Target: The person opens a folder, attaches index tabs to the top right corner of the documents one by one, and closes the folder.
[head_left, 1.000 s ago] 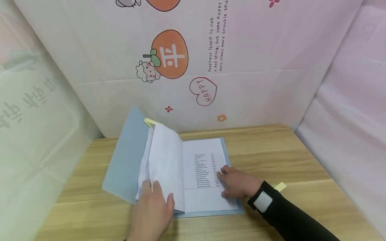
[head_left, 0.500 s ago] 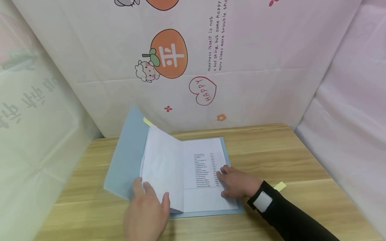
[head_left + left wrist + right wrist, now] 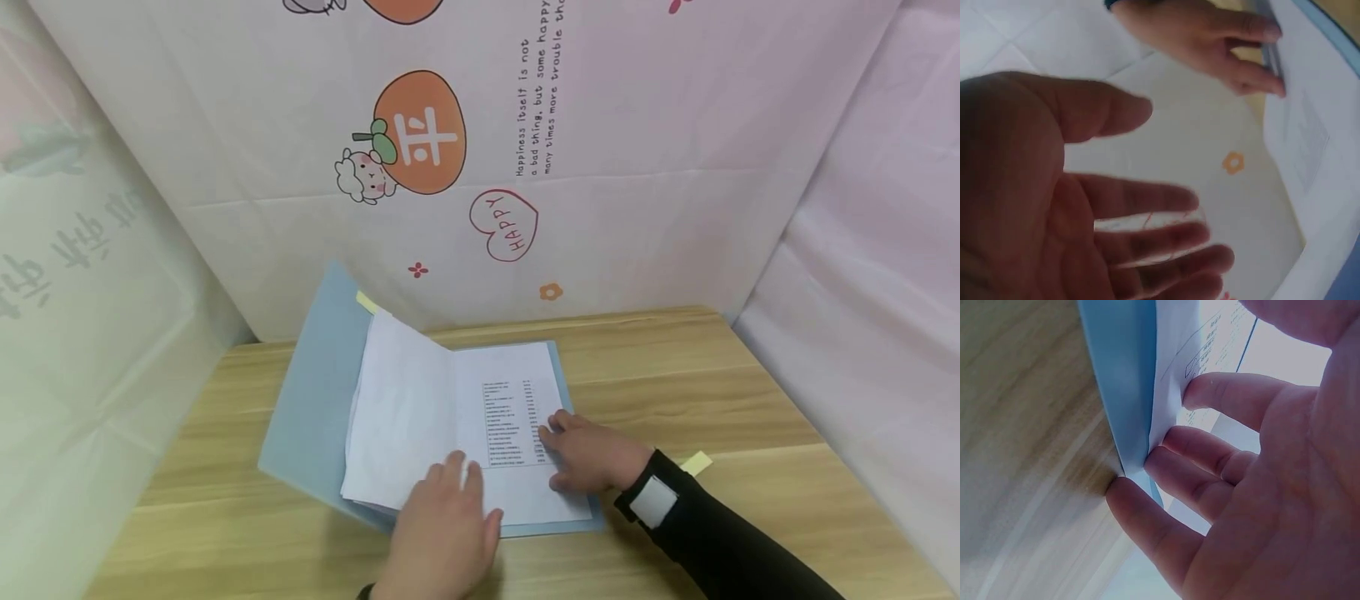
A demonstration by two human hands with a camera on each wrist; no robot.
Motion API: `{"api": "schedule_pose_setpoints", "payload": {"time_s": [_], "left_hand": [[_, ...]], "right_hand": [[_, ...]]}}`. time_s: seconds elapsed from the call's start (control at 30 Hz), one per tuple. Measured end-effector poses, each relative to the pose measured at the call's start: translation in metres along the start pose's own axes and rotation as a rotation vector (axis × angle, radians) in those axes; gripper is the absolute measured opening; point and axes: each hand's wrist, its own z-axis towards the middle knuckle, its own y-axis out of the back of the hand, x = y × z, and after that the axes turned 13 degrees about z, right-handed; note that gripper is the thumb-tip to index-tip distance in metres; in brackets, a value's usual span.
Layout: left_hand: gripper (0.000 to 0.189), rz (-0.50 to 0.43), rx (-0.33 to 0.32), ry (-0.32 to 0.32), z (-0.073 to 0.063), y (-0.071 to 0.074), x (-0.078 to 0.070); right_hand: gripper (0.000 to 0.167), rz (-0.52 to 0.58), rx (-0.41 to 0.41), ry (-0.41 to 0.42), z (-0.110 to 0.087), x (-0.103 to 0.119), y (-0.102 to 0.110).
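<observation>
A light blue folder lies spread on the wooden table, its left cover raised at a slant. White pages lean against that cover, with a yellow tab at their top edge. On the right side lies a page with printed rows. My left hand is over the lower fold of the pages, fingers extended; in the left wrist view its palm is bare and holds nothing. My right hand rests at the right page's edge. Its fingertips touch the paper and the blue cover's edge in the right wrist view.
Beside my right wrist a yellow strip shows, partly hidden by the black sleeve. The wooden table ends at a printed cloth backdrop, with pale cloth on both sides.
My left hand moved left with the turning pages, let them lean on the raised cover, then moved right to the fold. The right hand has stayed in place.
</observation>
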Motion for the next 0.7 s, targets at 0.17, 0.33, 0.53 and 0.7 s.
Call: {"api": "schedule_pose_setpoints", "payload": {"time_s": [0.17,0.33,0.53,0.7], "left_hand": [[0.05,0.081,0.066,-0.083,0.027,-0.025,-0.012],[0.054,0.129,0.152,-0.019,0.039,-0.043,-0.015],[0.048,0.189,0.181,0.003,0.039,-0.052,-0.013],[0.046,0.158,0.186,0.008,0.033,-0.055,-0.014]], "right_hand": [[0.073,-0.005,-0.005,0.012,-0.001,0.002,0.002],[0.072,0.016,0.006,0.027,-0.001,0.004,0.003],[0.074,-0.012,0.003,0.019,0.002,0.001,0.002],[0.065,-0.038,-0.017,0.031,0.005,0.001,0.003]]}}
